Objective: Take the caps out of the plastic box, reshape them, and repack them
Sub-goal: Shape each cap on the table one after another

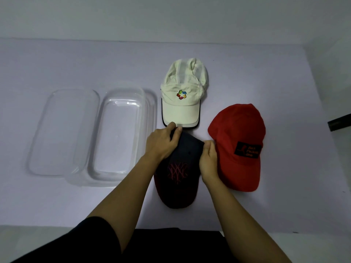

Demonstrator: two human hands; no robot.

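A dark navy cap (177, 183) with red stitching lies on the table in front of me, its brim toward me. My left hand (161, 142) grips the back left of its crown. My right hand (209, 158) pinches the crown's right side. A white cap (182, 99) with a coloured logo lies just beyond, brim toward me. A red cap (239, 141) with a black patch lies to the right, touching nothing I hold. The clear plastic box (121, 173) stands empty to the left.
The box's clear lid (62, 130) lies flat left of the box. A dark object (340, 122) pokes in at the right edge. The table's front edge runs near my body, and a wall rises behind the table.
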